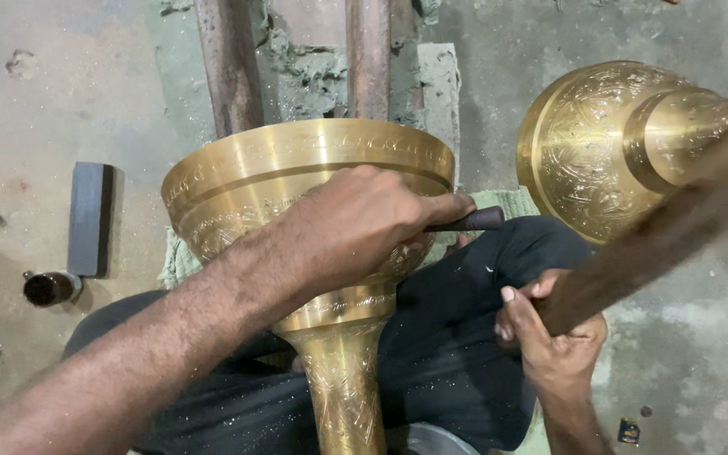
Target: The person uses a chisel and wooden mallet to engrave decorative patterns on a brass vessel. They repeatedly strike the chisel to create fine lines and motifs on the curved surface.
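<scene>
A large engraved brass vessel (313,160) with a wide bowl and a narrow patterned stem (343,388) lies across my lap on black trousers (457,329). My left hand (355,227) rests on the side of the bowl, closed around a dark rod-shaped tool (475,220) whose end sticks out to the right. My right hand (554,337) grips a brown wooden handle (667,232), which runs up to the right and is blurred. The handle's far end is out of view.
A second engraved brass vessel (600,143) lies at the upper right on the concrete floor. A green cloth (511,202) lies under the work. At the left are a dark grey block (90,217) and a small dark cylinder (48,288). Two rusty bars (229,63) stand behind.
</scene>
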A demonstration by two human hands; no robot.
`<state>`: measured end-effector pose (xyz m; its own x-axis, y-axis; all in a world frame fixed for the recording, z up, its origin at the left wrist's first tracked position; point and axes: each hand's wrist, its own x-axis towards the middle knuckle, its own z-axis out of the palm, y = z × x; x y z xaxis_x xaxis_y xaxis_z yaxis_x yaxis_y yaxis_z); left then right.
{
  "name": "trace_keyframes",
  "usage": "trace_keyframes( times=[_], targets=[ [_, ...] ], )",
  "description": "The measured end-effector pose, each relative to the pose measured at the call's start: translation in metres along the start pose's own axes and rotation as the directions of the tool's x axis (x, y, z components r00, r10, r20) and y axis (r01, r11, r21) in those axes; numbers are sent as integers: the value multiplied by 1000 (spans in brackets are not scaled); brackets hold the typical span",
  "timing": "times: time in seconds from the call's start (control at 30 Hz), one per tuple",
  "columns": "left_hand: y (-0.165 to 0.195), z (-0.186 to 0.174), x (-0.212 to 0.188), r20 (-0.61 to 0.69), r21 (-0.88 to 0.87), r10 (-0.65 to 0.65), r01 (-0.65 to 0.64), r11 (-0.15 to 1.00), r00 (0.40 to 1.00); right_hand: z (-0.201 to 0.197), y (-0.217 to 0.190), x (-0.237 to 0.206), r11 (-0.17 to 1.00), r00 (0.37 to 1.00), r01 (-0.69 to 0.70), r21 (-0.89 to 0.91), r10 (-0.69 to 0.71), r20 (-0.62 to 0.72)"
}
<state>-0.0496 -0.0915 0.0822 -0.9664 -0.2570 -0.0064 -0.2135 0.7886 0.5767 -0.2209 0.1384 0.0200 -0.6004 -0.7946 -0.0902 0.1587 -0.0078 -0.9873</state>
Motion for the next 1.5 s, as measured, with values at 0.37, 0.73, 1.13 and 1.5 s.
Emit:
trace_keyframes(
  times=[0.37, 0.73, 1.13, 1.5],
  targets=[
    [-3, 3, -6, -99, 8, 69, -68, 998, 993, 3, -2, -2, 957, 999, 28, -290, -39, -34],
    [4, 1, -1, 31, 127, 27, -31, 991, 999, -22, 12, -7, 971, 999, 32, -238, -21, 48],
    [2, 2, -5, -26, 79, 15, -13, 997, 1000, -14, 10, -12, 893, 990, 132, -429, -103, 92],
    [-4, 6, -9, -59, 87, 46, -40, 995, 997, -6, -2, -11, 716, 995, -28, -698, 84, 46]
  ],
)
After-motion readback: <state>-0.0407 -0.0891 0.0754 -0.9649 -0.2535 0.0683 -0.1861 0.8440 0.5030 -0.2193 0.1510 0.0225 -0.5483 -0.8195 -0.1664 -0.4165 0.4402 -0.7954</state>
